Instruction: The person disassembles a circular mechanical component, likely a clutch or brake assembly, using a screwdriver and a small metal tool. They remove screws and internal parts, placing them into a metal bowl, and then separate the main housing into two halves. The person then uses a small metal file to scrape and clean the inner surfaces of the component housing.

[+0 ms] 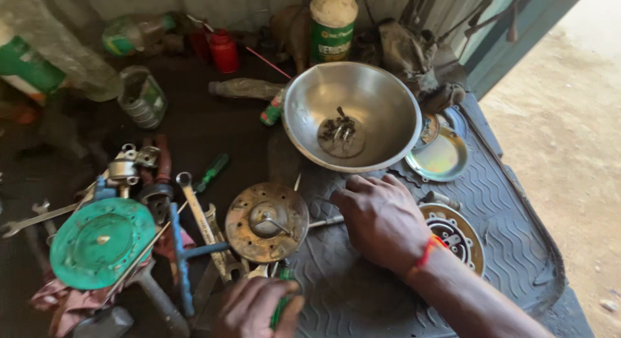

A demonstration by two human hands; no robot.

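Observation:
My right hand point(381, 218) rests knuckles-up on a grey ribbed rubber mat point(504, 208), fingers curled around a thin metal rod point(325, 222) that points left toward a rusty round plate point(267, 222). My left hand point(255, 307), at the bottom edge, is closed on a green-handled tool point(283, 302). Just beyond my right hand sits a steel bowl point(381, 105) with small dark metal parts point(341, 131) in its bottom. A round part with dark windings point(458, 236) lies partly under my right wrist, which wears a red thread band.
A green round cover point(100, 242), wrenches point(197, 212), a blue cross wrench point(181, 254) and a green screwdriver point(213, 172) clutter the dark ground at left. Bottles and a red can point(224, 51) stand at the back. A shiny lid point(441, 158) lies right of the bowl. Sandy ground lies at right.

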